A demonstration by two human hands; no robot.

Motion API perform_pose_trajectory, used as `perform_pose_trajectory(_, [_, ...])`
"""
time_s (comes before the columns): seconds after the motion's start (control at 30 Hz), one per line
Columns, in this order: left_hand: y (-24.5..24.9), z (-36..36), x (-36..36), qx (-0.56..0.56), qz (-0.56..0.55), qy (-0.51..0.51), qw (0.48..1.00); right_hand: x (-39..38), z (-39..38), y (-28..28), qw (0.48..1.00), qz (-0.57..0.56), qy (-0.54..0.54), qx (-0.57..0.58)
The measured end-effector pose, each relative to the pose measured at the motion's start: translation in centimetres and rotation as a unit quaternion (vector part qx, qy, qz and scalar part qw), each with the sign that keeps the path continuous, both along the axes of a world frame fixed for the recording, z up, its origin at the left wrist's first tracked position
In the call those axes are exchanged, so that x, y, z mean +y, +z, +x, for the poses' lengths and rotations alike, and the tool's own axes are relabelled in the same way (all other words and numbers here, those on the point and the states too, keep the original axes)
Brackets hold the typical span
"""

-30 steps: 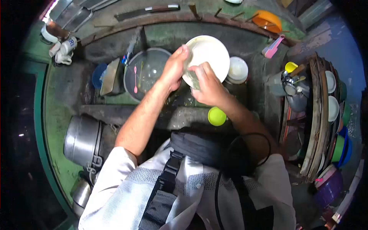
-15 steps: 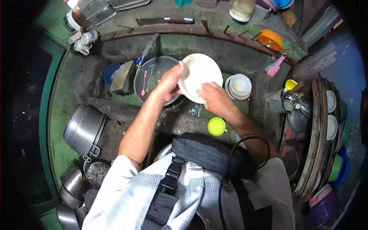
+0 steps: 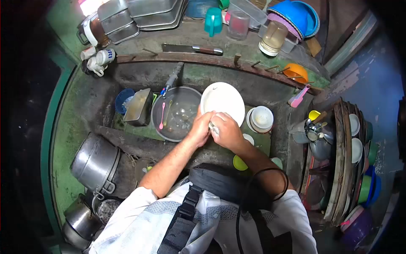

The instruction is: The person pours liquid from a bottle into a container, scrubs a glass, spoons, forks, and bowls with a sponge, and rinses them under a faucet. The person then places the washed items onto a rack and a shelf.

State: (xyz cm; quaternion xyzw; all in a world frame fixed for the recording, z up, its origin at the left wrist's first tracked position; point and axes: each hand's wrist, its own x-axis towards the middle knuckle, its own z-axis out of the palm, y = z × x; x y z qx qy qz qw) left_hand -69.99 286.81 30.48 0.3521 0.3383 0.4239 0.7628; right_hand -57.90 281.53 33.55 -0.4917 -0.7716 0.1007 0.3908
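Over the sink, a white plate (image 3: 223, 101) is tilted with its inner face toward me. My left hand (image 3: 199, 130) is closed on its near left rim. Right beside it, my right hand (image 3: 227, 132) is closed at the near rim, and a small greyish piece shows between its fingers, too hidden to name. Left of the plate stands a large grey basin (image 3: 182, 111) of water with a pink spoon (image 3: 163, 113) in it. Stacked white bowls (image 3: 262, 117) sit on the right, and a yellow-green bowl (image 3: 240, 163) is partly hidden below my right forearm.
A tap (image 3: 172, 76) reaches over the basin. To its left are a metal container (image 3: 138, 108) and a blue bowl (image 3: 122, 101). A knife (image 3: 192, 49) lies on the back ledge. Large pots (image 3: 95, 161) stand at left, a wooden dish rack (image 3: 338, 161) at right.
My right hand has moved from the plate's inner face to its near rim, next to my left hand. The view has shifted, showing more of the back ledge.
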Motion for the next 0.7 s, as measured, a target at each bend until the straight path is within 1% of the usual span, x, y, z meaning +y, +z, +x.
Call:
perform_pose_trajectory(0.03, [-0.6, -1.1, 1.1, 0.063, 0.016, -0.014, 0.998, 0.0, 0.4, 0.0, 1.000, -0.002, 0.003, -0.002])
perform_pose_trajectory(0.1, [2.0, -3.6, 2.7, 0.032, -0.020, -0.059, 0.998, 0.3, 2.5, 0.0, 0.982, 0.052, 0.027, -0.178])
perform_pose_trajectory(0.13, [3.0, -4.0, 3.3, 0.045, -0.039, -0.088, 0.994, 0.9, 3.1, -0.2, 0.983, 0.064, 0.043, -0.169])
perform_pose_trajectory(0.17, [2.5, -3.5, 2.9, 0.043, -0.035, -0.089, 0.994, 1.1, 2.5, 0.0, 0.982, 0.068, 0.041, -0.172])
perform_pose_trajectory(0.23, [0.4, -1.2, 0.4, -0.031, -0.004, -0.020, 0.999, 0.9, -0.3, 0.3, 0.997, 0.042, 0.002, -0.064])
perform_pose_trajectory(0.27, [0.5, -0.5, -0.2, -0.126, -0.028, 0.011, 0.992, 0.6, -1.5, 1.2, 0.999, 0.031, -0.022, -0.034])
perform_pose_trajectory(0.3, [0.7, -0.6, 0.3, -0.070, 0.050, 0.036, 0.996, 0.5, -1.7, 1.0, 0.999, 0.002, -0.026, -0.024])
perform_pose_trajectory(0.33, [0.9, -1.3, 1.1, -0.029, 0.050, 0.039, 0.998, 0.6, -0.8, 0.6, 0.996, 0.025, -0.012, -0.084])
perform_pose_trajectory(0.37, [2.3, -2.4, 1.8, 0.014, 0.049, 0.043, 0.998, 0.6, 0.6, 0.4, 0.989, 0.049, 0.002, -0.143])
perform_pose_trajectory(0.4, [2.3, -3.5, 2.7, 0.004, 0.024, 0.024, 0.999, 0.5, 2.0, 1.0, 0.983, 0.019, 0.005, -0.183])
perform_pose_trajectory(0.43, [2.1, -3.4, 2.7, 0.003, 0.027, 0.024, 0.999, 0.8, 2.5, 1.3, 0.982, 0.053, 0.019, -0.180])
perform_pose_trajectory(0.5, [2.2, -2.5, 1.5, -0.087, -0.075, 0.017, 0.993, 0.8, 1.2, 1.3, 0.990, 0.016, 0.025, -0.137])
perform_pose_trajectory(0.53, [0.5, -1.2, 0.4, -0.109, -0.028, 0.009, 0.994, 0.8, -0.1, 1.3, 0.996, 0.014, 0.021, -0.091])
perform_pose_trajectory(0.57, [0.3, 0.0, -0.6, -0.146, -0.062, 0.065, 0.985, 0.8, -0.9, 1.4, 0.999, 0.014, 0.020, -0.047])
perform_pose_trajectory(0.63, [-0.3, -0.9, 0.5, -0.077, -0.024, 0.062, 0.995, 0.6, -0.1, 0.9, 0.998, -0.003, 0.011, -0.067])
perform_pose_trajectory(0.67, [2.3, -1.8, 0.5, -0.037, -0.069, 0.064, 0.995, 0.5, 1.4, 1.3, 0.991, 0.032, 0.010, -0.133])
perform_pose_trajectory(0.7, [1.9, -2.7, 1.6, -0.042, -0.016, 0.042, 0.998, 0.7, 2.4, 1.7, 0.977, 0.070, 0.006, -0.199])
